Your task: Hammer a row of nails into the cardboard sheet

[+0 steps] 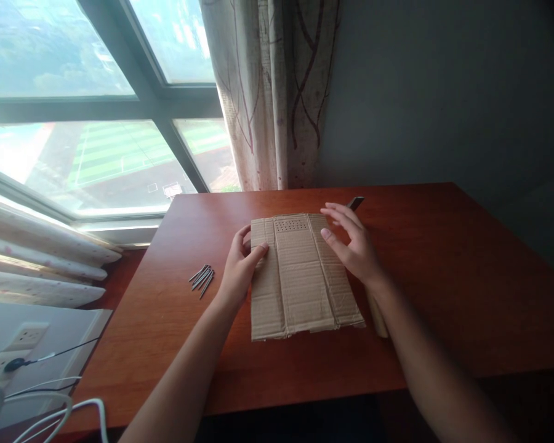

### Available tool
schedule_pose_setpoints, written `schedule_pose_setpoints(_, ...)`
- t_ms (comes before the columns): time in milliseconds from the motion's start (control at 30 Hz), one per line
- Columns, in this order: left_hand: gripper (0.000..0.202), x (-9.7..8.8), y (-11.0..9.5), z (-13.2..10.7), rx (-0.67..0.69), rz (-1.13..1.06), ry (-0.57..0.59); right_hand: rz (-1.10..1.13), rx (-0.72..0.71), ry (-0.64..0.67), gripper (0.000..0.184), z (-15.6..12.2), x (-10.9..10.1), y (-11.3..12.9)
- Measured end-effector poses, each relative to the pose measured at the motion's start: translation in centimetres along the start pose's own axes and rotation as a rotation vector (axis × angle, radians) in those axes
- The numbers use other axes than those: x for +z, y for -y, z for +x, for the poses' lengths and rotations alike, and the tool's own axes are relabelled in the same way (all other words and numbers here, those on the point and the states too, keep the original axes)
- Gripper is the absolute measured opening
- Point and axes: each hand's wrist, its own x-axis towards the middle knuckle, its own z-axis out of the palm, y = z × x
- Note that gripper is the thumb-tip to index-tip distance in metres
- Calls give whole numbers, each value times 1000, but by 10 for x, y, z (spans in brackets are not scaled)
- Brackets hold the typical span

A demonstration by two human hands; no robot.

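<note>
A creased piece of brown cardboard (302,286) is tilted up over the table, with rows of small dark holes near its far edge. My left hand (242,261) grips its left edge, thumb on top and fingers underneath. At the upper right corner, my right hand (351,243) has its fingers spread and apart, close to the cardboard's edge; whether it touches is unclear. Beneath that hand and forearm lies a hammer, its wooden handle (377,317) and dark head (355,202) partly hidden. Several metal nails (202,278) lie in a loose bunch left of my left hand.
The reddish-brown wooden table (452,277) reaches to the wall and window. Patterned curtains (268,92) hang behind its far edge. A wall socket (28,335) with a black plug and white cables (92,403) is at the lower left.
</note>
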Motion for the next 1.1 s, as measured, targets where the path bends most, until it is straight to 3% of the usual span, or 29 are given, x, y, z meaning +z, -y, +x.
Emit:
schedule_pose_setpoints(67,71,0,0,0,0,12,-7,-42,-157,86,22,1,-3,10)
schedule_pose_setpoints(167,72,0,0,-1,3,19,-8,-75,-258,183,20,1,-3,17)
schedule_pose_setpoints(533,61,-6,1,3,19,20,19,-227,-282,274,27,-3,1,15)
schedule_pose_setpoints(767,55,-38,-10,-1,88,177,-70,-285,-266,283,31,-4,1,19)
schedule_pose_setpoints(900,50,-72,-15,-10,178,504,-164,-266,-256,297,32,-3,1,19)
schedule_pose_setpoints(1033,45,-107,-16,-25,204,1143,-292,-235,-248,294,31,-2,1,19)
schedule_pose_setpoints(1100,46,-120,-13,-32,225,1366,-296,-223,-248,289,31,-3,1,19)
